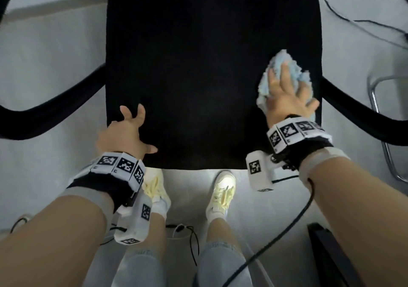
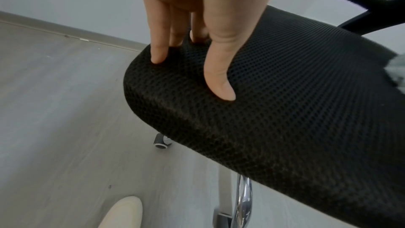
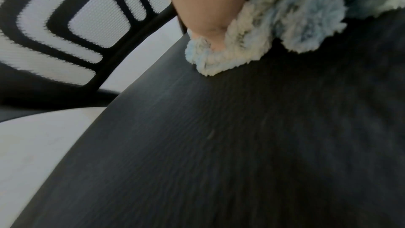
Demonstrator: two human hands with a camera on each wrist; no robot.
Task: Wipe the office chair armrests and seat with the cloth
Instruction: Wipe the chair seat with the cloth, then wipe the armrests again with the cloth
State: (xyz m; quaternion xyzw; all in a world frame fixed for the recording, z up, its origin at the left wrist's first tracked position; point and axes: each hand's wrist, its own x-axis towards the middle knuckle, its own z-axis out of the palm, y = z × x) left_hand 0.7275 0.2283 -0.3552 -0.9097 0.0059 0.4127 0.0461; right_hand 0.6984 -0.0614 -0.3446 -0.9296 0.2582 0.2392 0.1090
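Observation:
The black mesh seat [image 1: 198,76] of the office chair fills the middle of the head view. Its black armrests curve out at the left [image 1: 44,114] and right [image 1: 353,110]. My right hand [image 1: 284,92] lies spread over a bunched fluffy light-blue cloth [image 1: 284,65] and presses it onto the seat's right side. In the right wrist view my thumb [image 3: 206,15] sinks into the cloth [image 3: 285,29] on the blurred seat [image 3: 241,145]. My left hand [image 1: 132,127] rests on the seat's front-left corner. Its straight fingers [image 2: 157,49] press into the mesh [image 2: 285,110].
The mesh backrest [image 3: 65,23] rises behind the seat. A chrome frame [image 1: 379,132] stands at the right and a dark object [image 1: 326,253] at the lower right. Cables [image 1: 364,23] trail on the pale floor. A caster [image 2: 162,140] and a chrome leg [image 2: 243,202] sit under the seat, near my shoes [image 1: 220,189].

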